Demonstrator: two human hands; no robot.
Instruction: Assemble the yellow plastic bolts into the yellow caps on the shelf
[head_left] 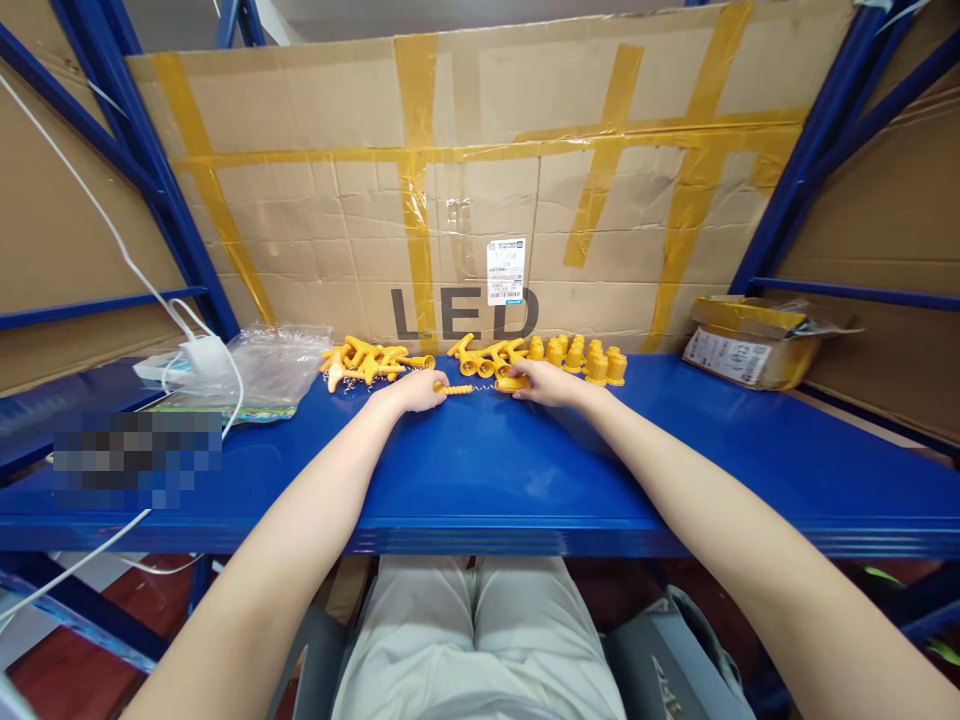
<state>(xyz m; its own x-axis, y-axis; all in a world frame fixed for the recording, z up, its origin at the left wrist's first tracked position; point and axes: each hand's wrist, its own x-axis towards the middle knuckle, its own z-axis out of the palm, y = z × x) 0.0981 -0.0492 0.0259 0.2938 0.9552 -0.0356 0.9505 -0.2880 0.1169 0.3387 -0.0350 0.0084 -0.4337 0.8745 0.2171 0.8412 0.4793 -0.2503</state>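
Observation:
My left hand is closed around the end of a yellow screw-like plastic part lying on the blue shelf. My right hand is closed on a yellow round plastic piece just to the right of that part. A thin spring or chain seems to run between the two pieces. Behind my left hand lies a heap of yellow hook-shaped parts. Behind my right hand sit more yellow parts and a row of small yellow caps standing upright.
A taped cardboard sheet marked "LED" forms the back wall. A clear plastic bag and a white charger with cable lie at left. A small open carton sits at right. Blue rack posts frame both sides.

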